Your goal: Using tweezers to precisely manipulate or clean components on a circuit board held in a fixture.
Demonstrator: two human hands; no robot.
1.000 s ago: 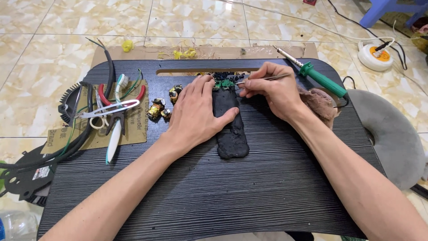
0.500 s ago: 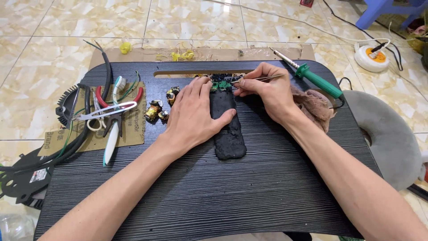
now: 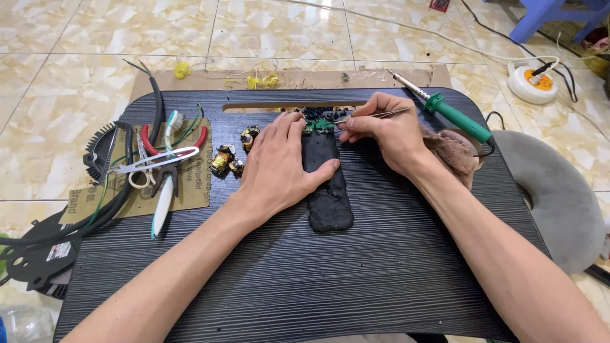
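Home floor used as an electronics repair spot: tiled floor (image 3: 267, 32), low lap table (image 3: 318, 279), soldering iron (image 3: 454, 114), pliers (image 3: 168, 143), seat cushion (image 3: 559, 197).

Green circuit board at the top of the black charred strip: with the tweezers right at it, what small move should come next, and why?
Probably nudging the thin metal tweezers tip in to grip a part on the small green circuit board. The right hand aims them at its edge, while the left hand pins the black charred strip flat on the dark ribbed tray.
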